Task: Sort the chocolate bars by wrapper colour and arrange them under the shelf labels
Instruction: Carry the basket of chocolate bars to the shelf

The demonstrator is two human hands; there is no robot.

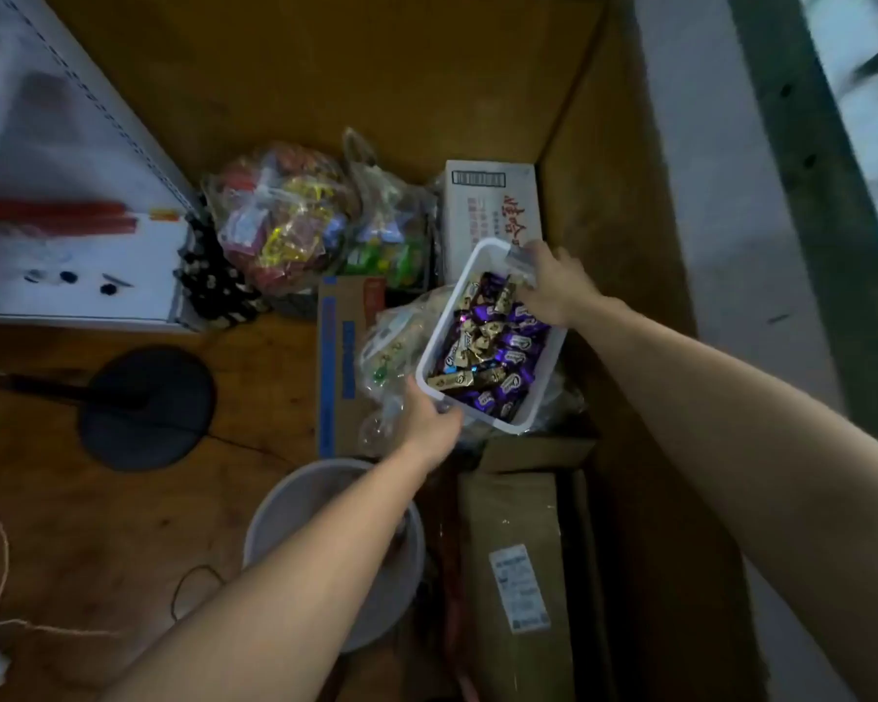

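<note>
Your left hand grips the near corner of the white tub, with your fingers curled round the rim. Your right hand holds the far corner, and those fingers look clamped on the rim too. The tub sits tilted in the middle of the frame, above a clear bag and a brown box.

Be careful. I think the tub could tip, because you only hold two corners and it already leans. Then the bars would slide out and drop into the mess below. The clear bag under it looks slippery, so don't rest the tub there.

The tub is full of chocolate bars. Some are purple and some are gold, all mixed up, so no sorting is done yet. At the upper middle, a big clear bag holds bright sweets. Just right of it, a smaller bag holds green packs. The white box behind the tub is closed, so I can't tell what is inside. The white shelf is far off at the left.
</note>
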